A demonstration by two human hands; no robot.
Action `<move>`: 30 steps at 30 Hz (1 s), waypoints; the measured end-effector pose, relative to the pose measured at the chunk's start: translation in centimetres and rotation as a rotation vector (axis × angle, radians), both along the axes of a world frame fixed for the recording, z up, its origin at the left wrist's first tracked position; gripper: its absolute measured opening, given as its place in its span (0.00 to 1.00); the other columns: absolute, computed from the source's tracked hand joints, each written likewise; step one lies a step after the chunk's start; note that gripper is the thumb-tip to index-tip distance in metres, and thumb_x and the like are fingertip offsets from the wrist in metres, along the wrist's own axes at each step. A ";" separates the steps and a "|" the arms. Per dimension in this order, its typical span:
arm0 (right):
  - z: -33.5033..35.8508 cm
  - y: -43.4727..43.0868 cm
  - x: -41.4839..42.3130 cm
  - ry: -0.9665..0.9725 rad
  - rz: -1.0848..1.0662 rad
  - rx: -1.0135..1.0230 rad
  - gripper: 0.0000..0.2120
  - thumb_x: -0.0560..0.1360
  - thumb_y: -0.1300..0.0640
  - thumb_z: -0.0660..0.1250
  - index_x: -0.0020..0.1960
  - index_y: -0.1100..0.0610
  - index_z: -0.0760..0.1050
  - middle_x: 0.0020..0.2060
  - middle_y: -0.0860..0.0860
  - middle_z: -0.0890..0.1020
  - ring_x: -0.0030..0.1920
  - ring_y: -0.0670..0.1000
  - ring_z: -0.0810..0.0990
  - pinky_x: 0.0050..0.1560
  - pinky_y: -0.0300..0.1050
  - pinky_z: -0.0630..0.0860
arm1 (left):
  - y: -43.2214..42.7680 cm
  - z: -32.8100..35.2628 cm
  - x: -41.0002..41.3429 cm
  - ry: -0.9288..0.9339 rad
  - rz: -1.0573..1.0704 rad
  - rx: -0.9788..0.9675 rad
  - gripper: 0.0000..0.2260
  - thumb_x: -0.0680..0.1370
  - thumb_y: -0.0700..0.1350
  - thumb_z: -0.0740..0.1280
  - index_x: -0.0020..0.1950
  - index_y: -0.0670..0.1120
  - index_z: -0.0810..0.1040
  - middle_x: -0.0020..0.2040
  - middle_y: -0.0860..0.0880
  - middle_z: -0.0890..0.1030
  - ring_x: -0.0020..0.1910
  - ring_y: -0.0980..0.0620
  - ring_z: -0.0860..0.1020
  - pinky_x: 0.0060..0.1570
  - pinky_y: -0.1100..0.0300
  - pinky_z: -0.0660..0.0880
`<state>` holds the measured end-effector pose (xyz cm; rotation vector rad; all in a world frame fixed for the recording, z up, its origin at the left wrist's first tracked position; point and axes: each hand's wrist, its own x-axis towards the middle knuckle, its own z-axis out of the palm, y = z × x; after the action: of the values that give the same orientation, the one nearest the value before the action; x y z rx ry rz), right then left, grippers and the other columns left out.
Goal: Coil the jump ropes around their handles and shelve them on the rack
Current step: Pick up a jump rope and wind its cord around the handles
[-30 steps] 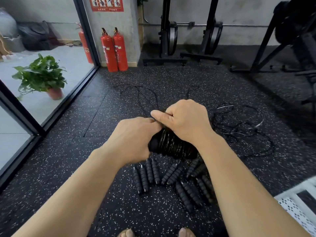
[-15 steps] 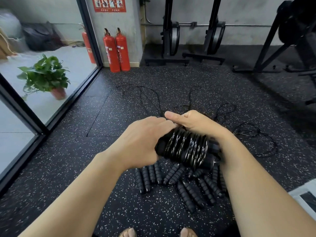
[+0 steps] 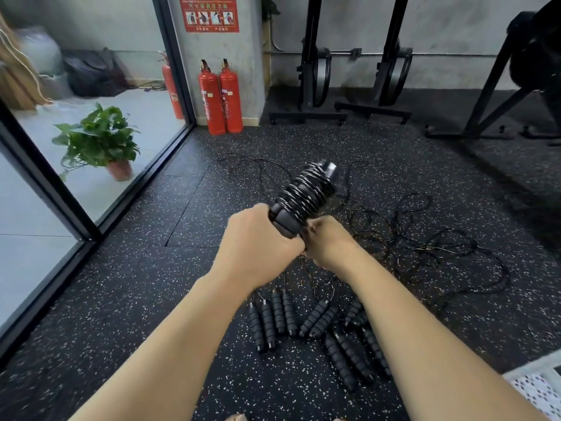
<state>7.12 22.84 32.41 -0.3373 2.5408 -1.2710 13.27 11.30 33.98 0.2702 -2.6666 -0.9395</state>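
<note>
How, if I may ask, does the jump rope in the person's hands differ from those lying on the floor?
The held jump rope has its cord wound round its paired handles; the floor jump ropes have bare handles with cords trailing loose. The held one is raised and tilted, gripped by the left hand and right hand; the floor ones lie flat. Both have black ribbed handles.

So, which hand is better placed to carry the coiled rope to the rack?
Left, probably. The left hand grips the coiled rope by its handles; the right hand only meets its base. The rack lies lower right, though.
</note>
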 end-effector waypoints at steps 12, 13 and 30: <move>1.2 -0.4 2.9 0.207 0.265 0.457 0.12 0.80 0.46 0.57 0.44 0.51 0.72 0.36 0.47 0.77 0.39 0.54 0.76 0.39 0.46 0.68 | -5.5 -0.9 -0.9 -0.129 0.250 0.059 0.09 0.69 0.46 0.70 0.35 0.44 0.72 0.31 0.48 0.76 0.29 0.48 0.74 0.28 0.62 0.67; 1.4 -0.5 3.2 0.242 0.272 0.505 0.12 0.81 0.46 0.56 0.45 0.51 0.71 0.39 0.48 0.78 0.42 0.54 0.76 0.40 0.47 0.68 | -5.7 -1.0 -0.9 -0.136 0.263 0.018 0.09 0.70 0.47 0.69 0.35 0.44 0.72 0.32 0.48 0.76 0.29 0.49 0.74 0.28 0.61 0.66; 5.7 1.3 3.2 0.596 0.232 0.277 0.16 0.77 0.41 0.62 0.38 0.52 0.75 0.28 0.46 0.74 0.32 0.47 0.73 0.38 0.46 0.70 | -3.1 -0.8 -0.6 -0.104 0.021 -0.651 0.11 0.76 0.52 0.67 0.51 0.51 0.66 0.47 0.52 0.74 0.49 0.47 0.78 0.37 0.56 0.64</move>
<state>10.28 24.17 38.11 -1.0429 2.9849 -0.7969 12.68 8.17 33.16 0.1954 -2.8777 -0.0193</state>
